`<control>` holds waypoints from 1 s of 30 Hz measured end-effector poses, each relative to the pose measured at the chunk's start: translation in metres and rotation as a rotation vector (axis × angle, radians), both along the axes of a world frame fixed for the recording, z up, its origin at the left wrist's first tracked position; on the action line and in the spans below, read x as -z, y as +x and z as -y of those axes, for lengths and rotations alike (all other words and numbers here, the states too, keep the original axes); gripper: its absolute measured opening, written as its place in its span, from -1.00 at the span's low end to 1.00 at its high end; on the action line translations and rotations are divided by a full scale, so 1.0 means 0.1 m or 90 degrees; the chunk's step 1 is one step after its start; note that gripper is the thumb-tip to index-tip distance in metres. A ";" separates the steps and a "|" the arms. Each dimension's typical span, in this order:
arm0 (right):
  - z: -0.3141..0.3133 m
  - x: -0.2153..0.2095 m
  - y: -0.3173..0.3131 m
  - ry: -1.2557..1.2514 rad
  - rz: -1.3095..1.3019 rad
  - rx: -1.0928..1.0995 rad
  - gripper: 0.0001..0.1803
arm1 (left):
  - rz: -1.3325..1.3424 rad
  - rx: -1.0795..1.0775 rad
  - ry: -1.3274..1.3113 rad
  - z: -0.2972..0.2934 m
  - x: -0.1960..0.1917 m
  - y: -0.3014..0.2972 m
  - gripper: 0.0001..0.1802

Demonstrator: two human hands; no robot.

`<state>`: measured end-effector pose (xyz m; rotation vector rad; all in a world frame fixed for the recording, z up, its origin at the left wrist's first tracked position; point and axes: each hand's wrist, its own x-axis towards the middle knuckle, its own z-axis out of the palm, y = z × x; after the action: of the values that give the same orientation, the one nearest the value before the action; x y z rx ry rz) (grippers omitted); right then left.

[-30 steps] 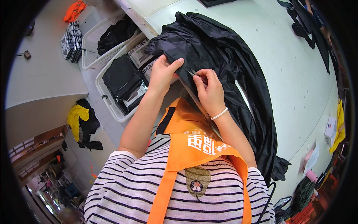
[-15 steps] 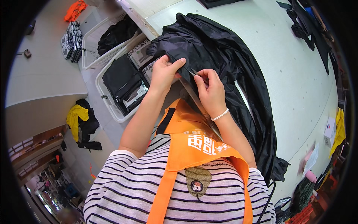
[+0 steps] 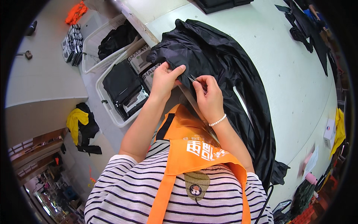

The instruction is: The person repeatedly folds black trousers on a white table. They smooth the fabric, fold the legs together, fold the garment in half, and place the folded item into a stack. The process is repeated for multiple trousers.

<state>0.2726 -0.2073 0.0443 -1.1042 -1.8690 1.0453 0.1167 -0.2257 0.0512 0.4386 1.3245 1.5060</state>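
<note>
A shiny black garment lies bunched along the near edge of the pale table. Its edge is pinched between the thumb and fingers of my left hand, at the garment's left end. Close beside it, my right hand is closed around small thread snips. Only the snips' pointed metal tips show, directed up and left at the fabric; the rest is hidden in my fingers. Whether the tips touch a thread is too small to tell.
Left of the table, a white basket holds folded black garments and printed packages. Another white basket with black cloth stands behind it. Yellow cloth lies at the left. Folded black fabric rests on the table's far side, a white box at right.
Both hands appear slightly lower in the view, as does the garment's upper part. My left hand still pinches the fabric and my right hand still holds the snips.
</note>
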 end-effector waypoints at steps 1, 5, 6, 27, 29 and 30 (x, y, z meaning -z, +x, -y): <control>0.00 -0.01 -0.01 -0.002 -0.007 0.004 -0.82 | -0.009 0.006 -0.005 0.01 0.00 0.00 -0.76; -0.05 -0.01 -0.06 0.013 -0.005 0.005 -0.82 | -0.009 0.008 -0.005 -0.01 0.01 0.00 -0.75; -0.05 -0.01 -0.07 0.020 0.000 0.004 -0.82 | -0.007 0.006 -0.006 -0.01 0.03 0.00 -0.75; -1.48 0.63 0.52 0.064 0.150 0.164 -0.76 | 0.038 -0.096 -0.331 0.41 1.23 -0.61 -0.55; -1.93 0.55 0.47 0.106 0.212 0.217 -0.73 | 0.051 -0.091 -0.319 0.32 1.18 -0.69 -0.50; -2.15 0.54 0.43 0.047 0.226 0.248 -0.71 | 0.055 -0.086 -0.317 0.24 1.18 -0.75 -0.47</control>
<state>0.3153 0.0076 -0.0097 -1.6102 -1.8319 0.5815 0.0418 -0.2494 -0.0665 -0.0353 1.6203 1.2262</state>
